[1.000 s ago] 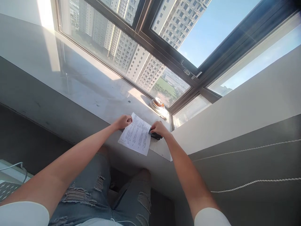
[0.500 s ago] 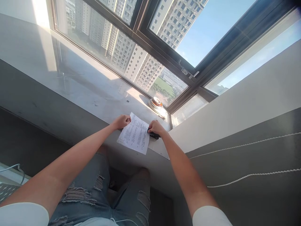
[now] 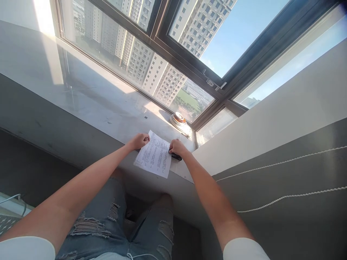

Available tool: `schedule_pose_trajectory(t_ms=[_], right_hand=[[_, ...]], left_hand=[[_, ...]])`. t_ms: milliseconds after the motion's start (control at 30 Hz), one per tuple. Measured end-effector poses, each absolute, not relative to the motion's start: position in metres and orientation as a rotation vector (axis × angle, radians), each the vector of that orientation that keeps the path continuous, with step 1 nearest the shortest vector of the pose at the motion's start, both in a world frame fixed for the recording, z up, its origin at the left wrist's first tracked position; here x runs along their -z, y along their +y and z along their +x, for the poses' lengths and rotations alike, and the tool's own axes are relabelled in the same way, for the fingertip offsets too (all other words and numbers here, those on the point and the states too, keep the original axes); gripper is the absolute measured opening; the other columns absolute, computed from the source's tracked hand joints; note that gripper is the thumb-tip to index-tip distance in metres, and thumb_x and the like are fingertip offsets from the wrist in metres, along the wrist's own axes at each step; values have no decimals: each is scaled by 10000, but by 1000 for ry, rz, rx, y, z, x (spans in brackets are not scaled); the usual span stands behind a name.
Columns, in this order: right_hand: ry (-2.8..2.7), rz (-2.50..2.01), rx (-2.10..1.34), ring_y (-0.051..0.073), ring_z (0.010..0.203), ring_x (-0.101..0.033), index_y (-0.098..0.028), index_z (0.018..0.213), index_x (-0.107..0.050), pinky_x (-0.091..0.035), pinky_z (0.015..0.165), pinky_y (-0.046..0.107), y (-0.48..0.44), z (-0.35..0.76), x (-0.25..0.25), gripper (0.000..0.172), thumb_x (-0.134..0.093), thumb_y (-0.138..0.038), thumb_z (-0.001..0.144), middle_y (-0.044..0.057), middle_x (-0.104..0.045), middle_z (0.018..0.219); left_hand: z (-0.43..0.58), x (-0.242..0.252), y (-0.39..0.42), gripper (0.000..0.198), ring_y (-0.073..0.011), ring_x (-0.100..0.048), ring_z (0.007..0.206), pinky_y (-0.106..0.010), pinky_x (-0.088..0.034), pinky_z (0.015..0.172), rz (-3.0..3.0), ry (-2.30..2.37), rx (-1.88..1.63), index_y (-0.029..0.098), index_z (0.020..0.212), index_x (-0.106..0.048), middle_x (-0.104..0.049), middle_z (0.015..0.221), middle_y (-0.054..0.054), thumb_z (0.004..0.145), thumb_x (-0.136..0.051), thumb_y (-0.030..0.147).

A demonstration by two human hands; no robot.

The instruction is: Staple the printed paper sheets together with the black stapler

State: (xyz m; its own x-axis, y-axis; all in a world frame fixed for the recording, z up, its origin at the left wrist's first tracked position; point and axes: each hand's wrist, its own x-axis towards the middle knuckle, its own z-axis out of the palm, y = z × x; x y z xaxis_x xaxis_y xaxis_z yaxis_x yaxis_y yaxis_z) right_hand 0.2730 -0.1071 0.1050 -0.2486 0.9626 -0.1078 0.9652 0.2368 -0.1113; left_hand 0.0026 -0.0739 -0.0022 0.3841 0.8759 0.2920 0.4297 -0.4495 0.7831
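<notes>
Printed white paper [image 3: 154,155] lies on the windowsill and hangs over its front edge. My left hand [image 3: 140,141] is closed at the paper's upper left edge, its fingers curled; what they hold, if anything, is too small to tell. On the other side, my right hand [image 3: 176,147] is closed on a small black object [image 3: 175,155] at the paper's right edge. The object looks like a stapler, and part of it is hidden under the hand.
Round stacked items [image 3: 179,120] stand in the sill's corner by the window. A small dark bit [image 3: 145,117] lies on the sill [image 3: 89,104]. A wall [image 3: 271,119] rises at the right, with two beaded cords before it.
The view has shifted slightly. Both hands, the paper and the black object keep nearly the same places relative to each other.
</notes>
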Motion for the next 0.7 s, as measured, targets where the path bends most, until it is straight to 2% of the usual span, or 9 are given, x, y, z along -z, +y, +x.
schedule_pose_trajectory(t_ms=[133, 233, 367, 433, 700], right_hand=[[2410, 1887, 216, 219, 701, -637, -192, 512, -643, -472, 668, 291, -106, 268, -100, 282, -876, -62, 603, 30, -581, 562], [2399, 1877, 223, 224, 702, -649, -182, 527, -676, -473, 668, 295, -106, 269, -98, 236, -857, -57, 612, 50, -620, 576], [2431, 1891, 251, 232, 765, -667, -184, 701, -799, -497, 702, 297, -108, 278, -97, 84, -852, -147, 647, 51, -711, 662], [2457, 1901, 267, 235, 798, -669, -189, 780, -829, -508, 728, 299, -109, 282, -95, 129, -857, -177, 655, 51, -744, 700], [2560, 1956, 321, 231, 882, -695, -201, 841, -846, -521, 822, 298, -118, 291, -87, 122, -801, -150, 740, 48, -789, 864]], left_hand=[[3, 5, -73, 148, -139, -411, 491, -293, -274, 532, 2052, 1121, -953, 180, 846, -686, -524, 545, 7, 824, -550, 234], [3, 6, -72, 128, -139, -428, 506, -287, -272, 533, 2050, 1124, -954, 185, 831, -675, -549, 569, -3, 821, -555, 229], [3, 6, -72, 133, -142, -424, 497, -289, -273, 535, 2062, 1129, -947, 186, 829, -668, -526, 547, 6, 835, -543, 231], [3, 6, -72, 141, -143, -423, 494, -291, -274, 536, 2071, 1122, -947, 184, 837, -665, -519, 542, 10, 845, -533, 231], [3, 4, -72, 142, -146, -421, 497, -297, -269, 538, 2071, 1145, -940, 186, 840, -678, -510, 540, 14, 835, -542, 229]])
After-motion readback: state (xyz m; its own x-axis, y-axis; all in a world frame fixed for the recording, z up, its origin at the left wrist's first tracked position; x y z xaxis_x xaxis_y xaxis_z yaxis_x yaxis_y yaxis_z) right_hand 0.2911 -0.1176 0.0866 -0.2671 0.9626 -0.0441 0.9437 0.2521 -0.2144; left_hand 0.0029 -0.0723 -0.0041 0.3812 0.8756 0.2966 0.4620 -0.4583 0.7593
